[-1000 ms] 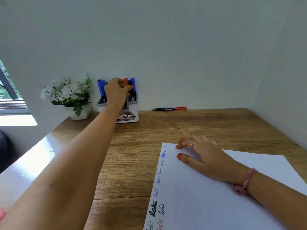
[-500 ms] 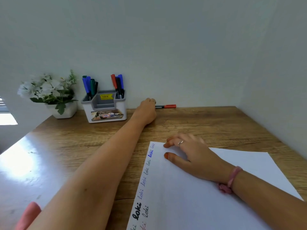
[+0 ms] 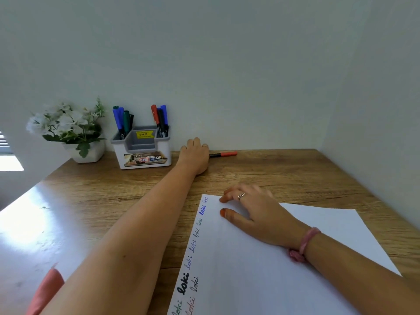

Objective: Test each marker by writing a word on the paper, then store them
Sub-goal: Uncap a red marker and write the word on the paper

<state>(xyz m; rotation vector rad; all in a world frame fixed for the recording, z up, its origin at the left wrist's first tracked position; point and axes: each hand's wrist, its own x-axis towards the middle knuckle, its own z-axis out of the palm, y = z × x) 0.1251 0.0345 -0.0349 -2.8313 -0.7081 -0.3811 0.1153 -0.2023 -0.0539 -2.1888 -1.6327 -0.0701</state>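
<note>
Left hand (image 3: 195,153) has left the marker holder (image 3: 142,153), where it was a second ago among the stored pens, and now lies at the back of the tabletop (image 3: 284,178) over the near end of the last loose marker (image 3: 223,154), the red-capped one lying along the wall. Fingers are curled down over the barrel; whether the grip has actually closed on it cannot be told, since the hand hides the contact. Marker still flat on the wood, cap end pointing right, not lifted. Right hand (image 3: 254,210) unchanged: flat, fingers relaxed, pressing the top left corner of the paper (image 3: 272,269) to hold it. Left margin of the sheet carries a column of "loki" test words (image 3: 196,237) in several colours. Judgement: previous marker is stored; this one appears to be the last to test, so pick up, uncap, write, then put it in the holder.
</note>
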